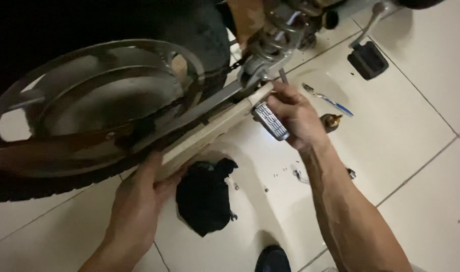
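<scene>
We hold a long pale wooden bar (209, 133) that runs diagonally from lower left of centre up to the upper middle of the frame, wedged beside the grey metal swingarm (209, 105) of a motorcycle with a spoked rear wheel (88, 106) at the left; our left hand (139, 201) wraps closed around the bar's lower end, while our right hand (295, 118) closes its fingers around the upper end, next to a ribbed metal footpeg (270, 121). We judge the bar stiff, light and dry enough not to slip, best held at both ends as now. On the white tiled floor (416, 166) lie a crumpled black rag (204, 196), a blue-handled tool (328, 99) and small loose nuts (275, 176)
</scene>
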